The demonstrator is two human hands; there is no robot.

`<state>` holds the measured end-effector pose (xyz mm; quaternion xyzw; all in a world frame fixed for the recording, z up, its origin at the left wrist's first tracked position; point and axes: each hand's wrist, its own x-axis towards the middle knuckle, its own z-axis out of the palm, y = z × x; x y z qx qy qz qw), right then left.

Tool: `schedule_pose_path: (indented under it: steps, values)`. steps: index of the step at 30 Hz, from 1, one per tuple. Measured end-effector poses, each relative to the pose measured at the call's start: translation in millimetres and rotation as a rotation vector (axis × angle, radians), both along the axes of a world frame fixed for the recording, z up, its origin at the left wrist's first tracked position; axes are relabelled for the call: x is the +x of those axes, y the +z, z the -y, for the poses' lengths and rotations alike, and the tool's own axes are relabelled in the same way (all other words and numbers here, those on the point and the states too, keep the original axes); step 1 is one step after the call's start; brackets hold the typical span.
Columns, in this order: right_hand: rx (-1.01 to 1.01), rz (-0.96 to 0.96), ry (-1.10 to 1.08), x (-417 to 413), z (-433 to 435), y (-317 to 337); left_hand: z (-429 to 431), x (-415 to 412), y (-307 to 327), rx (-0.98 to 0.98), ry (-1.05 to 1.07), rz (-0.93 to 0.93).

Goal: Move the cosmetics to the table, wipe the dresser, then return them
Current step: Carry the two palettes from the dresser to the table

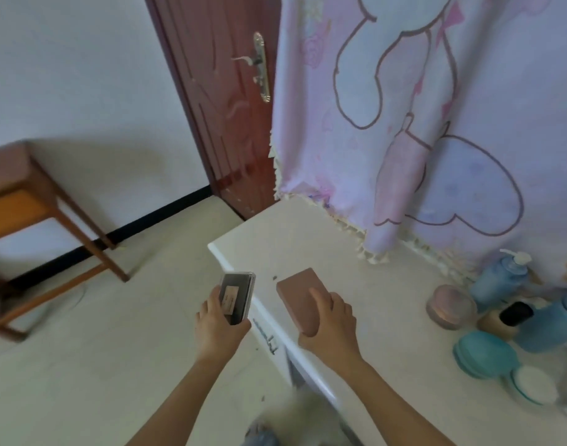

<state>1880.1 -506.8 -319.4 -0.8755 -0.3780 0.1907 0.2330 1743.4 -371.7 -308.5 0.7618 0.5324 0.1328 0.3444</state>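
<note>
Table: the wooden table (5,169) stands well apart, at far left.
Left hand: the left hand (216,326) holds a dark case (237,297) beside the worktop's edge.
Case label: a pale sticker, too blurred to read.
Right hand: the right hand (332,323) grips a pink box (296,297) at the white worktop (356,278).
Advice: lift the box straight up and carry both level.
Right side: the pink jar (449,305) and blue pump bottle (501,278) wait; no brand is legible.

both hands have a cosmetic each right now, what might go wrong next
The left hand holds the dark case past the dresser edge, over the floor; a slip would likely drop it. The right hand grips only the near end of the pink box, so it might tilt or slide out when lifted.
</note>
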Motion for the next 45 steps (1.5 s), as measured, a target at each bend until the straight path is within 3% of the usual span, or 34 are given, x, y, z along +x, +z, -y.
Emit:
schedule_pose_path:
  steps: [10,19,24,36,45]
  values:
    - [0.148,0.131,0.270,-102,-59,46,-26,-140,41,0.096,0.286,0.092]
    - [0.292,0.162,0.594,-296,-130,112,-42,-369,95,0.245,0.530,0.250]
    - [0.392,0.181,0.703,-376,-152,148,-34,-447,132,0.366,0.611,0.298]
    - [0.486,0.227,0.788,-439,-206,172,-71,-513,151,0.397,0.727,0.248]
    - [0.525,0.217,0.795,-437,-316,171,-179,-522,143,0.379,0.746,0.200]
